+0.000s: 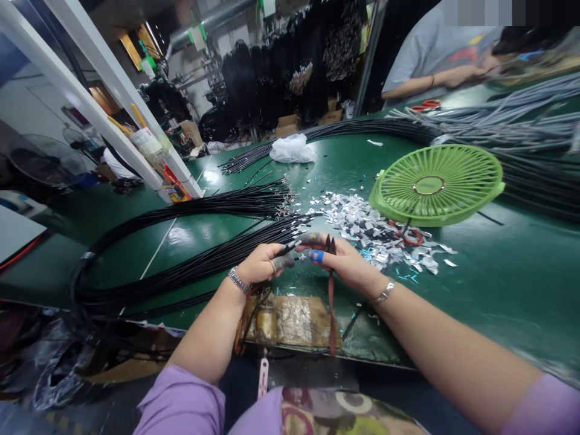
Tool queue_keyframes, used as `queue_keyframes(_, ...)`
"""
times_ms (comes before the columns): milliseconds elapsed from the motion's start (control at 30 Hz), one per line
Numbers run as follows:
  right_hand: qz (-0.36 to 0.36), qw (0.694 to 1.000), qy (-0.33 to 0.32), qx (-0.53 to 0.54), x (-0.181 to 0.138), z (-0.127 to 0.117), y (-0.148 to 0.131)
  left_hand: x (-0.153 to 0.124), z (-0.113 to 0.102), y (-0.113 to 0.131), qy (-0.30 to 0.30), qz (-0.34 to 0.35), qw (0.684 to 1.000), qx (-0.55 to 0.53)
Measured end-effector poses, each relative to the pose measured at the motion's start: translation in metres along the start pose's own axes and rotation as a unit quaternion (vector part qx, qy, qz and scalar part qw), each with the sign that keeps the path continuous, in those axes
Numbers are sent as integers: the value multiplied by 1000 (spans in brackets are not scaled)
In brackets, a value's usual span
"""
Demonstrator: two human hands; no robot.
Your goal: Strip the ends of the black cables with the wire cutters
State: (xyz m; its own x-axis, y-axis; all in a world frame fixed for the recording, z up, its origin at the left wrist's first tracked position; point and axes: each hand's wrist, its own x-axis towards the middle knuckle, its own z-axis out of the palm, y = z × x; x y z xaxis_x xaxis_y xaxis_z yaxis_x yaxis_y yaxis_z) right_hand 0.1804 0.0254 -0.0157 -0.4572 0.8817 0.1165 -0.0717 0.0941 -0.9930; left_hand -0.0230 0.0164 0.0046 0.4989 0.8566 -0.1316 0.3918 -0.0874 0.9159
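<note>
My left hand (261,264) is closed, its taped fingertips pinching the end of a black cable (286,248). Close beside it, my right hand (347,263) is curled, with a blue wrap on the thumb and grey covering on a finger. A pair of tweezers (331,302) with dark tips and a reddish body is tucked in that hand, tips pointing up. The right fingertips are at the stripped cable end; whether they touch it I cannot tell. Behind the left hand lies a bundle of black cables (217,254) with pale ends.
White and silver scraps (357,223) are piled beyond my right hand, with red-handled scissors (410,234) among them. A green fan (435,184) stands at the right. A board with a metal cylinder (266,323) sits at the table's front edge. Across the table a person (435,60) works near grey cables (512,115).
</note>
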Motion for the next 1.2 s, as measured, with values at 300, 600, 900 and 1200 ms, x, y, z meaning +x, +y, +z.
queue_keyframes(300, 36, 998, -29, 35, 2, 1, -5, 1, 1, 0, -41, 29, 996, 75)
queue_keyframes(600, 69, 995, -46, 47, 1, 0, 0, 2, 2, -4, -48, 18, 995, 90)
queue_keyframes(900, 41, 998, -37, 1, 5, 0, 11, 3, 2, -6, -57, 35, 994, 87)
queue_keyframes(1200, 35, 998, -32, -49, 8, 1, 14, -1, 1, 4, -45, 10, 999, -14)
